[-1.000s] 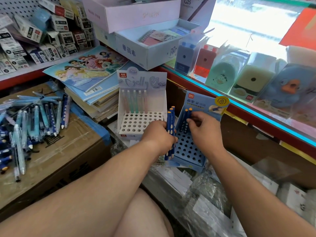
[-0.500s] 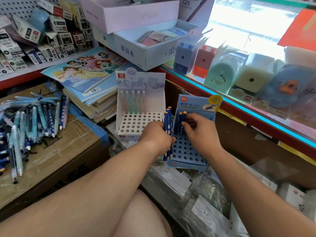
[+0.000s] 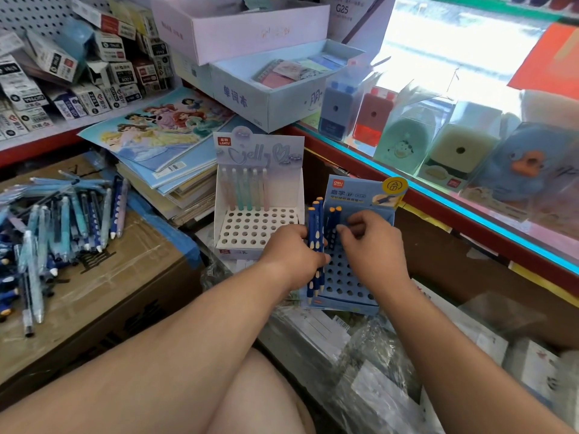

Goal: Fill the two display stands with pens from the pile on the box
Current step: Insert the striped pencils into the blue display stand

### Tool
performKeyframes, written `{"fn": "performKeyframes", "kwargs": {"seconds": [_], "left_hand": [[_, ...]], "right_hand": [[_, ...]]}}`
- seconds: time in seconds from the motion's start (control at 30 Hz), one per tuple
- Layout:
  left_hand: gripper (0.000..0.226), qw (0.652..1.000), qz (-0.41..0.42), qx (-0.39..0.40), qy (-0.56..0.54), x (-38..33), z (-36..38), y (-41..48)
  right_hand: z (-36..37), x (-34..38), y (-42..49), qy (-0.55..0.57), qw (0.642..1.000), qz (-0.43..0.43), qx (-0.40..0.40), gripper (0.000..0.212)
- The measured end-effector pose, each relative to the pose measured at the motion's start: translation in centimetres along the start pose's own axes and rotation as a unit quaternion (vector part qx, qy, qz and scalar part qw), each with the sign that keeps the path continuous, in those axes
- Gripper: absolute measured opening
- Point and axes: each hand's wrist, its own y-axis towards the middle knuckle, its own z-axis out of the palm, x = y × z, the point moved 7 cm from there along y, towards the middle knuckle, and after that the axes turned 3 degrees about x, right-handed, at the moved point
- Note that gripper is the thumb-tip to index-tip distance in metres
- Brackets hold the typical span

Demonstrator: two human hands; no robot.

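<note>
The left hand [image 3: 291,256] grips a bundle of dark blue pens [image 3: 315,223] upright beside the blue stand [image 3: 351,286]. The right hand [image 3: 374,249] pinches one pen [image 3: 332,220] at the stand's rear row. These pens are judged light, stiff and smooth, so hold them mid-barrel and seat them vertically. The pile [image 3: 78,220] lies on the box [image 3: 119,277], left of the white stand [image 3: 250,228].

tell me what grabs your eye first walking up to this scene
The two hands in the middle: the left hand grips a bundle of dark blue pens while the right hand pinches at two standing pens in the blue stand. Left of it, the white stand shows empty holes, and a pen pile sprawls on the cardboard box at far left.
</note>
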Motion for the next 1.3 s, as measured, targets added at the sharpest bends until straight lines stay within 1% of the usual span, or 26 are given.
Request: {"fn": "performKeyframes", "kwargs": {"seconds": [0.03, 0.07, 0.13, 0.3, 0.37, 0.43, 0.5, 0.57, 0.63, 0.83, 1.03, 1.3], "left_hand": [[0.022, 1.0, 0.004, 0.012, 0.002, -0.1, 0.2, 0.0], [0.02, 1.0, 0.008, 0.028, 0.007, -0.2, 0.5, -0.1], [0.018, 0.998, 0.017, 0.056, 0.024, -0.4, 1.0, -0.2], [0.022, 0.996, 0.02, 0.073, 0.039, -0.5, 1.4, -0.4], [0.022, 0.996, 0.018, 0.073, 0.047, -0.3, 1.4, -0.3], [0.021, 0.996, 0.015, 0.068, 0.048, -0.3, 1.3, -0.3], [0.021, 0.997, 0.009, 0.051, 0.049, -0.3, 1.0, -0.2], [0.021, 0.998, 0.001, 0.03, 0.051, -0.2, 0.4, -0.1], [0.022, 0.999, -0.006, 0.016, 0.046, -0.1, 0.0, -0.1], [0.031, 0.999, -0.023, 0.008, 0.045, 0.1, -0.1, -0.1], [0.035, 0.999, -0.022, 0.005, 0.048, 0.4, 0.0, 0.3], [0.035, 0.999, -0.016, 0.007, 0.043, 0.6, 0.3, 0.7]], "right_hand": [[-0.4, 0.2, -0.4, 0.036, 0.999, -0.006, -0.002, 0.013], [-0.4, 0.5, -0.7, 0.08, 0.997, -0.012, 0.014, 0.01], [-0.1, 0.9, -1.2, 0.157, 0.985, -0.016, 0.077, 0.012], [-0.4, 1.6, -2.0, 0.192, 0.964, -0.042, 0.177, 0.011], [-0.5, 1.7, -2.2, 0.193, 0.962, -0.051, 0.189, 0.009], [-1.0, 1.4, -2.0, 0.198, 0.968, -0.042, 0.152, 0.006], [-2.0, 0.6, -1.5, 0.214, 0.974, -0.016, 0.077, 0.005], [-3.2, -0.3, -1.0, 0.193, 0.981, -0.008, -0.008, 0.008], [-3.8, -0.8, -0.9, 0.156, 0.986, -0.016, -0.052, 0.01], [-2.5, -0.9, -0.6, 0.058, 0.997, -0.031, -0.051, 0.008], [-1.4, -0.9, 0.3, -0.007, 0.999, -0.034, -0.039, 0.009], [-0.3, -0.8, 1.1, -0.051, 0.998, -0.017, -0.026, 0.016]]}}
